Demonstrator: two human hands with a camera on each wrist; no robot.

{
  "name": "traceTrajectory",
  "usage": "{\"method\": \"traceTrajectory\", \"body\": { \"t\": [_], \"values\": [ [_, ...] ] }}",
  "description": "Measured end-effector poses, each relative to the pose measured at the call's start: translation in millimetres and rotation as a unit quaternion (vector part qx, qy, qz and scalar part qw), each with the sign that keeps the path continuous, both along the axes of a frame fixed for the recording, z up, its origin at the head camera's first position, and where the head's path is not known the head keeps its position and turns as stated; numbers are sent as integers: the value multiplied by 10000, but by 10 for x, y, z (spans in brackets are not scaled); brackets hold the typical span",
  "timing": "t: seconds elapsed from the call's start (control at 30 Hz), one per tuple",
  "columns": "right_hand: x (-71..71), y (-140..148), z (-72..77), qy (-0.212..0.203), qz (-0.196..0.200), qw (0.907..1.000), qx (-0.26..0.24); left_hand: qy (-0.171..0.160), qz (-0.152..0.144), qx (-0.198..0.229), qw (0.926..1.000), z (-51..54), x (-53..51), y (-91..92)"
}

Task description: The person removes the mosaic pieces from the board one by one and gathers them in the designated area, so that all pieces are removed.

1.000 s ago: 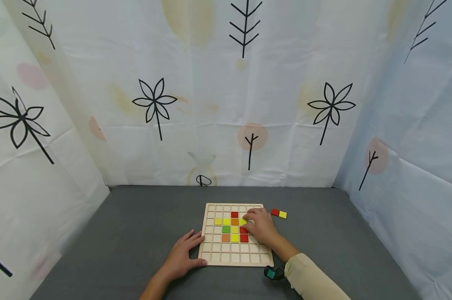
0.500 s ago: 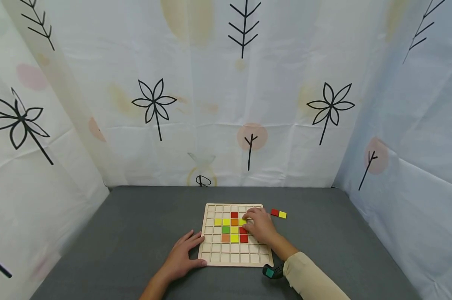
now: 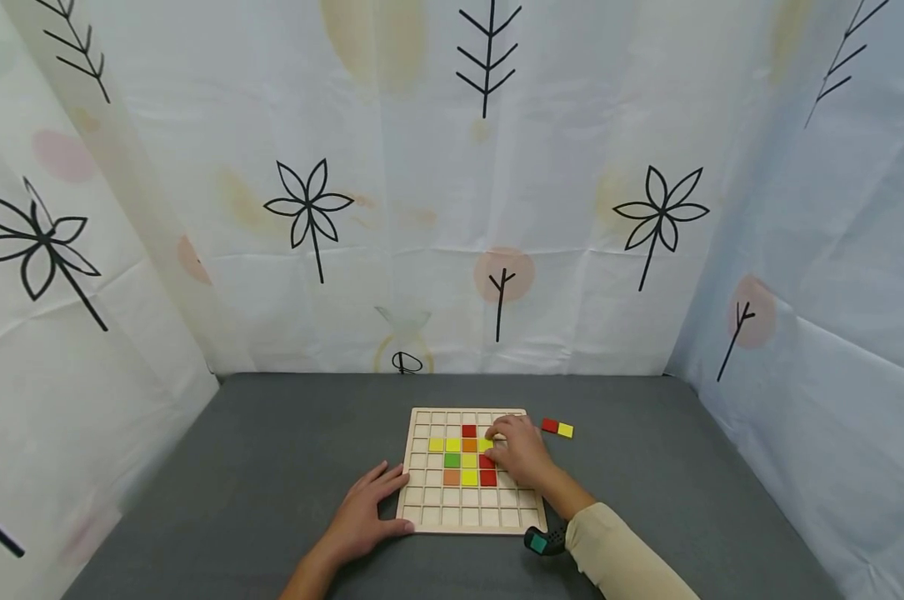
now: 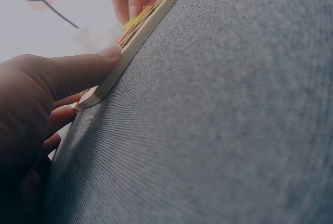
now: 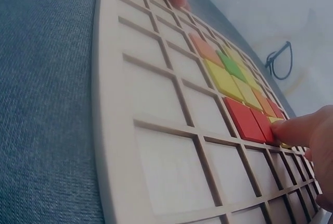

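A square wooden grid board [image 3: 461, 518] lies on the table. Its middle cells hold several red, yellow, orange and green tiles. My left hand [image 3: 365, 510] rests at the board's near left corner, thumb against the near edge and fingers along the left side. In the left wrist view the thumb [image 4: 86, 70] touches the rim. My right hand [image 3: 522, 450] reaches over the board's right part, curled thumb and fingers pinching a yellow tile [image 3: 485, 445] in its cell. In the right wrist view the thumb [image 5: 296, 127] partly hides that tile beside two red tiles [image 5: 243, 120].
A loose red tile [image 3: 550, 425] and a loose yellow tile [image 3: 566, 430] lie side by side just right of the board. The grey table [image 3: 302, 417] meets a patterned cloth [image 3: 422, 208] at the back. A black wrist device [image 3: 545, 542] sits at the right sleeve.
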State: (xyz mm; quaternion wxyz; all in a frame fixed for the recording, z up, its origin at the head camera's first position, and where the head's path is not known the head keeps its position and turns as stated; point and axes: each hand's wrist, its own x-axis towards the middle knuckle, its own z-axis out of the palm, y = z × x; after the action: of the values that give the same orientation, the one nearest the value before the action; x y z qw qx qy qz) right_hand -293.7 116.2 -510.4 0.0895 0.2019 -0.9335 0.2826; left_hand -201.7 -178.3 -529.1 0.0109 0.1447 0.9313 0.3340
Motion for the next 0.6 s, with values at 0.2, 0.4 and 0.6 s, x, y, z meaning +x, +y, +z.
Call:
{"method": "traceTrajectory", "body": {
  "t": [0.2, 0.4, 0.6],
  "values": [
    [3, -10, 4, 63, -52, 9997, -223, -35, 6, -12, 10000, 11, 8, 12],
    [39, -38, 17, -108, -200, 9984, -525, -11, 0, 6, 10000, 17, 9, 10],
    [60, -46, 7, -195, 31, 9980, -604, 27, -32, 82, 10000, 30, 20, 14]
  ]
}}
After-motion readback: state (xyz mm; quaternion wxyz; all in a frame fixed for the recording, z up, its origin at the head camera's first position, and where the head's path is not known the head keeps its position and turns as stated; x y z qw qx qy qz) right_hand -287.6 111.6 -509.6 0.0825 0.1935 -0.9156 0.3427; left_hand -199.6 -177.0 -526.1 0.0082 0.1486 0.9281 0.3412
